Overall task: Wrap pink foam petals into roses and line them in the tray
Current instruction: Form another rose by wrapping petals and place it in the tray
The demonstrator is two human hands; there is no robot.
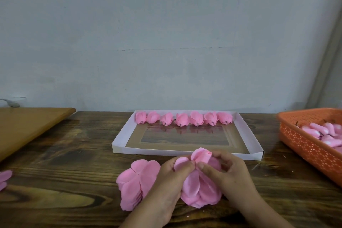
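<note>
Loose flat pink foam petals (pixel 137 181) lie stacked just left of the left hand (pixel 171 177); a white cardboard tray (pixel 123 138) holding seven wrapped pink roses (pixel 183 119) sits beyond, an orange perforated plastic basket (pixel 307 146) far right. Both the left and right hand (pixel 230 170) pinch a half-wrapped pink foam rose (pixel 200 155) between curled fingertips.

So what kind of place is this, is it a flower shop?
Probably a small craft workbench, not a shop: a dark wooden table against a bare grey wall, a white cardboard tray lined with seven finished pink foam roses, and an orange plastic basket of more pink pieces.
</note>
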